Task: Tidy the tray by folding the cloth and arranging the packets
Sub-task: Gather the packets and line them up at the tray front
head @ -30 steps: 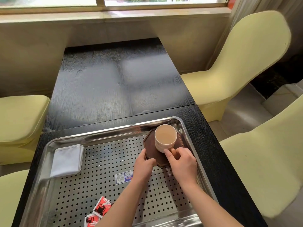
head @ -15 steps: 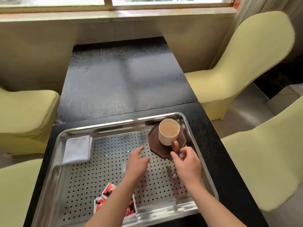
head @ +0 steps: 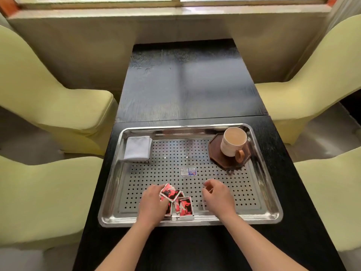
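Nearest to me, my left hand (head: 154, 204) is down on the packets (head: 180, 204), fingers bent over the left side of the pile and touching it. The thumb is hidden, so I cannot tell whether that's a real pinch or just a rest. My right hand (head: 217, 198) hovers just right of the pile, fingers loosely curled, nothing in them that I can see.

The packets, red and black with white edges, lie in a loose overlapping heap under and beside my left fingertips, at the near edge of the tray (head: 109, 192). One is tipped up against the hand. I judge them light, thin and glossy, likely to slide over each other and over the steel. So I'd take them by the edges and square them between both hands rather than press from above.

The tray is shiny metal with a perforated floor, and everything sits in it. Ahead of my fingers, mid-tray, a small sticker (head: 188, 171) lies flat on the holes. Further ahead, left of my left fingers, the cloth (head: 138, 148) lies in the far corner as a grey square, already folded by the look of it. It looks soft and limp, best lifted by a folded edge.

Far ahead of my right fingers, a mug (head: 232, 141) stands upright on a dark coaster (head: 214, 153), handle toward me. It holds a pale brown drink nearly to the rim, so it could spill. Beyond that is the black table (head: 185, 85), with pale chairs (head: 48, 94) either side.
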The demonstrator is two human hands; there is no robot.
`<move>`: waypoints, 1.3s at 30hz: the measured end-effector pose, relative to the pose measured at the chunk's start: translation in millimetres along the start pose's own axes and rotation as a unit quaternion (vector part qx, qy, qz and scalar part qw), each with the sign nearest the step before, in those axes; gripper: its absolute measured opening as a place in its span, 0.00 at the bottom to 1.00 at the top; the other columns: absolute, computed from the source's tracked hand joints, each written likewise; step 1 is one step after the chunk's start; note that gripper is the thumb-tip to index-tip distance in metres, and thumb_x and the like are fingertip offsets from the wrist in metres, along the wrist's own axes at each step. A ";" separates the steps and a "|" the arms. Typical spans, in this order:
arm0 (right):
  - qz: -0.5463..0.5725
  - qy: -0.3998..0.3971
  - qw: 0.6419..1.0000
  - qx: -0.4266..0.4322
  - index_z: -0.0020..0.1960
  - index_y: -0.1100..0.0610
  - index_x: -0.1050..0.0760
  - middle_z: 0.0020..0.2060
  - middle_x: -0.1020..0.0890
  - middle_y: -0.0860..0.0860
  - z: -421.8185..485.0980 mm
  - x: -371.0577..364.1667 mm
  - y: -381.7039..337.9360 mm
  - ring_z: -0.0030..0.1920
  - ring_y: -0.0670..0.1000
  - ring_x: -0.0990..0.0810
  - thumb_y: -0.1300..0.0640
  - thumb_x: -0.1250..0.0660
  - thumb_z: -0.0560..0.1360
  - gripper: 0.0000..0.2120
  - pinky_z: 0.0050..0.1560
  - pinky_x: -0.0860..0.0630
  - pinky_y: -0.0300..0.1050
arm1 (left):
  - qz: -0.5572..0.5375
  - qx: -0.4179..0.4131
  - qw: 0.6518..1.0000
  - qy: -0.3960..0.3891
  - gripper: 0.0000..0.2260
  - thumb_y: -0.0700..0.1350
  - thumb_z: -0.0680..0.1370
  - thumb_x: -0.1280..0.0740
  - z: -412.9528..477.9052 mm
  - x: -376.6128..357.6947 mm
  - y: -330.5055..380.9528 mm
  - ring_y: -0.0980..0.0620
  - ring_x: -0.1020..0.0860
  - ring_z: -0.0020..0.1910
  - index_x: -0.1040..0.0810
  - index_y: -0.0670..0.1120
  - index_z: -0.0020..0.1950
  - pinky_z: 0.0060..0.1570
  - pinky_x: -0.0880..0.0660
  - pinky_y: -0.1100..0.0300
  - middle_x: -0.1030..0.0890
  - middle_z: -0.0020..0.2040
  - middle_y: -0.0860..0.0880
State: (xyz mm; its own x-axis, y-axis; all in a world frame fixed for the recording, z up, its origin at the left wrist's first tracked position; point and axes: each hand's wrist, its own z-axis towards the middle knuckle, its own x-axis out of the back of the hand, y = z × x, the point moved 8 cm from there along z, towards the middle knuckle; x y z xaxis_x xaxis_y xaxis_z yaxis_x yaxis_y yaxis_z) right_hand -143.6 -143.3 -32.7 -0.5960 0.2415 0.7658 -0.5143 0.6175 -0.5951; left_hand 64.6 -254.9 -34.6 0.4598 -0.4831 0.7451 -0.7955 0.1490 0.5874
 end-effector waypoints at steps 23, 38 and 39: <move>-0.110 -0.137 0.984 0.009 0.57 0.50 0.24 0.52 0.23 0.48 -2.8 -83.4 -20.7 0.51 0.49 0.23 0.56 0.26 0.73 0.14 0.51 0.24 0.45 | -0.032 -0.001 0.999 -0.042 0.14 0.41 0.74 0.31 2.9 -14.8 -46.8 0.53 0.24 0.53 0.20 0.52 0.59 0.54 0.26 0.56 0.22 0.51 0.55; -0.162 -0.074 0.978 0.110 0.61 0.50 0.23 0.55 0.23 0.46 14.0 -82.0 -51.6 0.56 0.49 0.25 0.46 0.34 0.79 0.13 0.52 0.25 0.44 | -0.036 0.000 0.999 -0.018 0.21 0.41 0.75 0.31 -2.4 -15.3 -51.9 0.54 0.27 0.59 0.24 0.49 0.68 0.56 0.32 0.62 0.25 0.57 0.58; -0.151 -0.077 0.980 0.103 0.63 0.50 0.24 0.56 0.22 0.47 18.5 -84.7 -56.2 0.58 0.50 0.25 0.46 0.34 0.79 0.15 0.53 0.24 0.45 | -0.035 0.004 0.999 -0.019 0.21 0.41 0.75 0.31 -2.6 -15.8 -52.8 0.54 0.28 0.61 0.25 0.48 0.69 0.58 0.32 0.62 0.24 0.59 0.56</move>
State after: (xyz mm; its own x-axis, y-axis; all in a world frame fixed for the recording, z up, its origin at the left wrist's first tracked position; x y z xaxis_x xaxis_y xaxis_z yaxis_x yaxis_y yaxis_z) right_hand -75.6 -212.2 -68.6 -0.4753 -0.0545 0.8781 -0.7855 0.4758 -0.3957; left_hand 100.3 -252.9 -76.6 0.4990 -0.5253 0.6893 -0.7653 0.1060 0.6348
